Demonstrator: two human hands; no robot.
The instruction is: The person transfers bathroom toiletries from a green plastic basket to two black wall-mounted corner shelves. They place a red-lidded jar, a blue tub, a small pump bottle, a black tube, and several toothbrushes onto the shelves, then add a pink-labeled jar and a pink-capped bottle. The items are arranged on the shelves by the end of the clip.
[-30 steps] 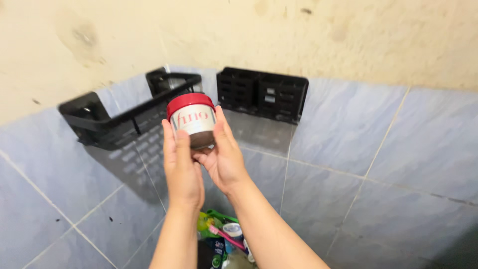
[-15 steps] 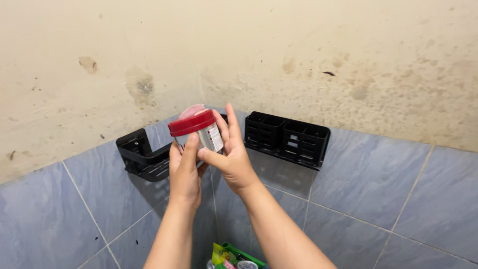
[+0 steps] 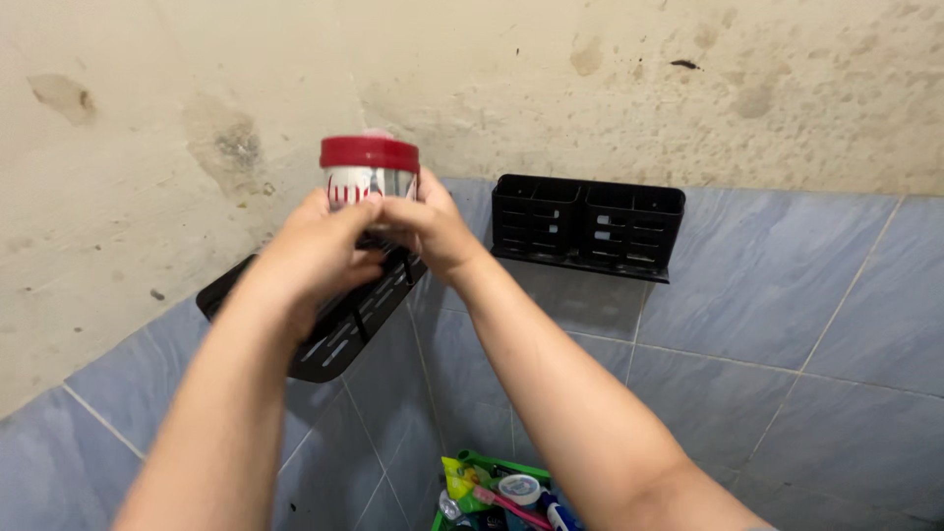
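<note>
Head view: 2 hands share 1 red-lidded jar (image 3: 369,177), held up in the wall corner. The left hand (image 3: 313,251) has its grip closed around the jar's lower part; the right hand (image 3: 430,224) pinches its side. Just below runs the black corner shelf (image 3: 339,329) (front edge free); the black 2-compartment rack (image 3: 588,226) hangs apart on the right.
</note>
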